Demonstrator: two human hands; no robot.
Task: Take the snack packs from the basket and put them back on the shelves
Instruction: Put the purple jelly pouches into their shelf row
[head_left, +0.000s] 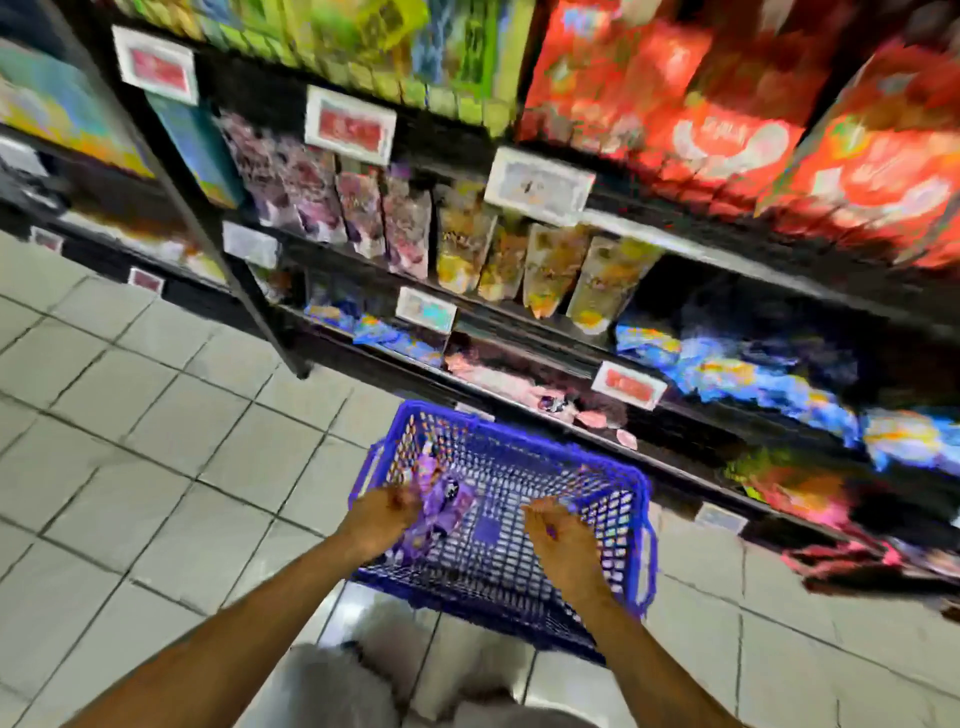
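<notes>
A blue plastic basket (618, 525) stands on the tiled floor in front of the shelves. Purple snack packs (439, 506) lie at its left side. My left hand (382, 512) is over the basket's left part and grips the purple packs. My right hand (558, 530) hovers over the basket's middle with its fingers loosely curled and nothing in it. The picture is blurred by motion. On the black shelf (363, 254) straight ahead stand similar purple packs (363, 213) with yellow packs (550, 265) to their right.
Red bags (727, 124) fill the upper right shelf, green ones (363, 36) the top. Blue packs (753, 379) and pink packs (498, 374) lie on the lower shelves. Price tags (350, 124) hang on the shelf edges. Grey tiled floor (130, 441) lies at left.
</notes>
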